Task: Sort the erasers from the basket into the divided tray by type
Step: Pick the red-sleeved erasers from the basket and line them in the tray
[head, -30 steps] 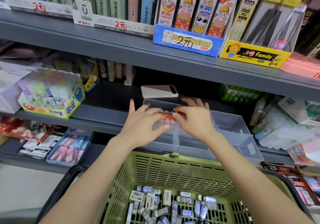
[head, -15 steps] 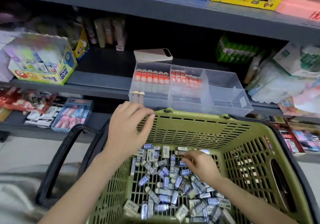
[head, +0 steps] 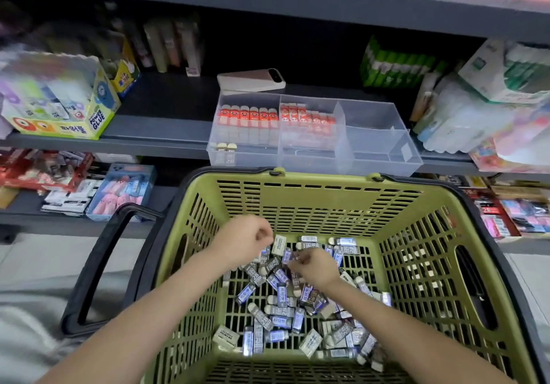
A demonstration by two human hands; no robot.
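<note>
While both hands [head: 250, 242] [head: 312, 266] pinch erasers [head: 279, 297] in one basket [head: 297, 205], tray [head: 372, 127] behind.

I see the basket [head: 321, 205] at lower centre, erasers [head: 282, 300] inside; above it the tray [head: 375, 133] on the shelf [head: 160, 133], a phone [head: 251, 80] behind.

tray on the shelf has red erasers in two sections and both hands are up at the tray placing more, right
Not quite. The head view shows both the left hand and right hand down in the green basket, among the loose erasers. The tray does hold red erasers in two sections.
</note>
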